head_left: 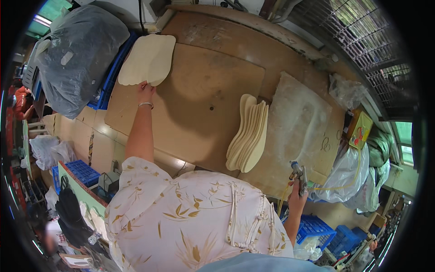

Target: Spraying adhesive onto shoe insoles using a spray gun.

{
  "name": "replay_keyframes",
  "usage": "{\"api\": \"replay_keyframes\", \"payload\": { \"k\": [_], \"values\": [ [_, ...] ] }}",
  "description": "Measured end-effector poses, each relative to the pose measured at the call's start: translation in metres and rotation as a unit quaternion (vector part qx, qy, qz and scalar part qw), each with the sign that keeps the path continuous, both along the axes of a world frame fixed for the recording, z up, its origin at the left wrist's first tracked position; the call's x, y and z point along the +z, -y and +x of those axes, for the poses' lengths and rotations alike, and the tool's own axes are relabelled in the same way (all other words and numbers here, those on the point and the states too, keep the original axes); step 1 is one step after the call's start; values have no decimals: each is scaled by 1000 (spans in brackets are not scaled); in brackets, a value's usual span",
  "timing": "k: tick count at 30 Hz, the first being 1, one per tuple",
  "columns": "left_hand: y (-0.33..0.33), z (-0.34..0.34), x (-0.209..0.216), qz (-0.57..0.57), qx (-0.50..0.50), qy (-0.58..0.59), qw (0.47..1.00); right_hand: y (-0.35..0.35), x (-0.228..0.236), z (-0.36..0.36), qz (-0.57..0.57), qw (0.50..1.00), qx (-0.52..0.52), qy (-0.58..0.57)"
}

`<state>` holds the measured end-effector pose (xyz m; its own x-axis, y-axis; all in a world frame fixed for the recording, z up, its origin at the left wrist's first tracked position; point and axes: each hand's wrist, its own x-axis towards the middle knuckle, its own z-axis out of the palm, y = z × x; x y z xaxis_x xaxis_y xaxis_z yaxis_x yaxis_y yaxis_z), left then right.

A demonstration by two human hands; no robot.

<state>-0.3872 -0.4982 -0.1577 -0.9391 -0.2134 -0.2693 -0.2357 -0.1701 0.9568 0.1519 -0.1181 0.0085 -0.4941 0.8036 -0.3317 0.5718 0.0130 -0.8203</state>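
Note:
At the far left of the table, my left hand (146, 93) pinches the near edge of some flat cream insoles (147, 59), laid side by side or overlapping. Its fingertips are closed on that edge. A fanned stack of several cream insoles (248, 133) lies right of the middle, apart from both hands. On the right, my right hand (297, 196) is wrapped round a metal spray gun (299, 173) with a blue top, held above the table's near right part. A thin yellow hose (337, 187) runs off to the right near the gun.
Brown boards cover the table (204, 77); a whitish, residue-coated board (299, 122) lies on the right. A big grey plastic-wrapped bundle (84, 54) rests in a blue crate (108, 86) at the left. Plastic bags (346, 177) hang at the right edge, near a yellow box (361, 129).

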Motion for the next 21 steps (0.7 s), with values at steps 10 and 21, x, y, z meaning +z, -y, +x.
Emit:
{"api": "replay_keyframes", "payload": {
  "k": [10,21],
  "values": [
    [79,-34,-63,-283,-21,48,958,11,17,4,35,999,24,0],
    [-167,232,88,-237,-466,-215,825,15,31,10,13,999,-32,9]
  ]
}}
